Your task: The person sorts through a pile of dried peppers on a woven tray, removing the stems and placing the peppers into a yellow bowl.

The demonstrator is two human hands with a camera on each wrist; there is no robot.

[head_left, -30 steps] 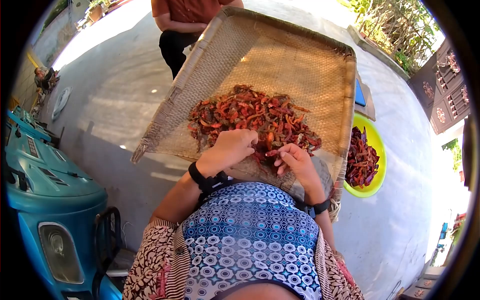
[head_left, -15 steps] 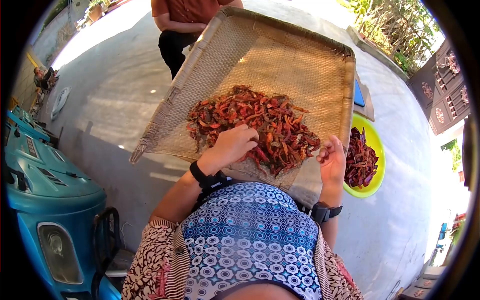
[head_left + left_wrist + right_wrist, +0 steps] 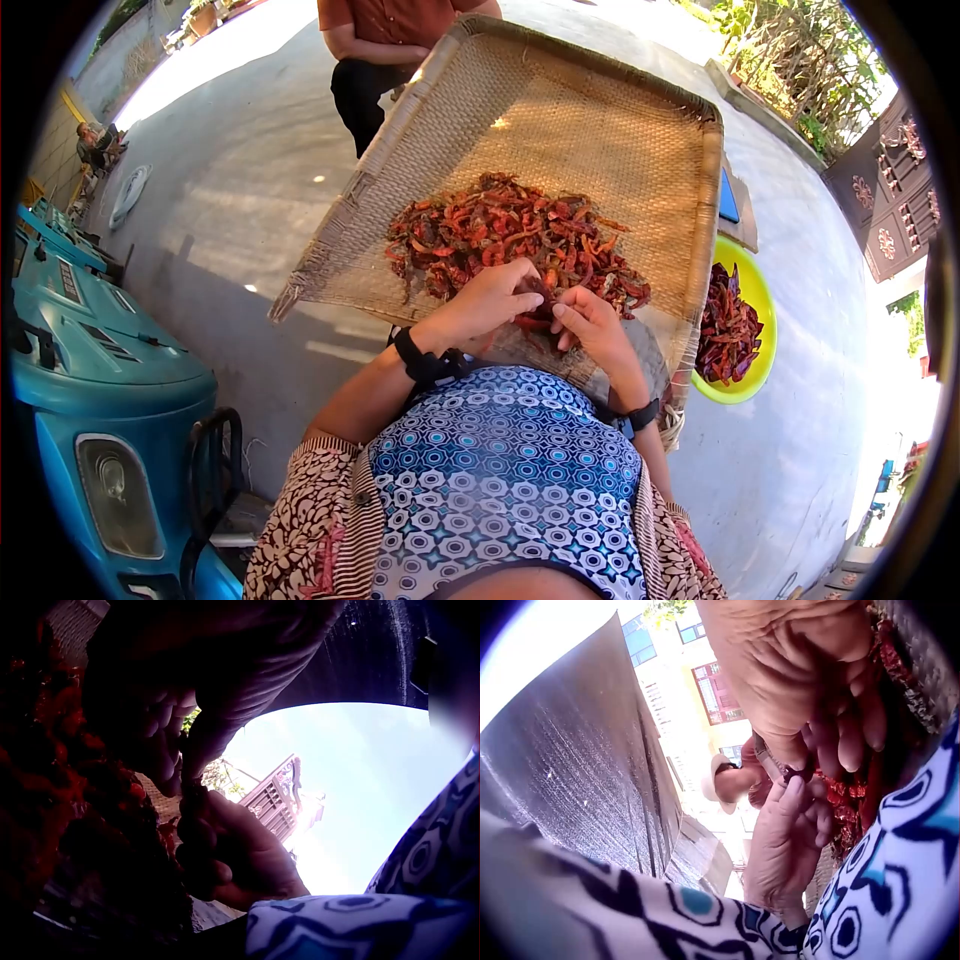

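A heap of dried red chili peppers (image 3: pixel 510 235) lies on a woven bamboo tray (image 3: pixel 610 130). Over its near side my left hand (image 3: pixel 490 302) and right hand (image 3: pixel 600 332) meet, fingertips almost together. Between them is a dark red dried chili (image 3: pixel 540 300), largely covered by fingers. In the right wrist view, the thumb of my left hand (image 3: pixel 784 840) and that of my right hand (image 3: pixel 787 682) pinch a small dark piece of the chili (image 3: pixel 787 774) from both sides. The left wrist view is dark, with my right hand (image 3: pixel 244 847) below the left.
Right of the tray stands a yellow-green basin (image 3: pixel 758 365) holding more dark red chilies (image 3: pixel 728 330). A blue flat object (image 3: pixel 728 200) lies behind it. Someone in a rust-coloured shirt (image 3: pixel 385 35) sits beyond the tray. A teal vehicle (image 3: pixel 120 380) stands at left.
My right hand was at the tray's right edge beside the basin half a second ago and has come back left to meet the left hand. The left hand has turned slightly toward it.
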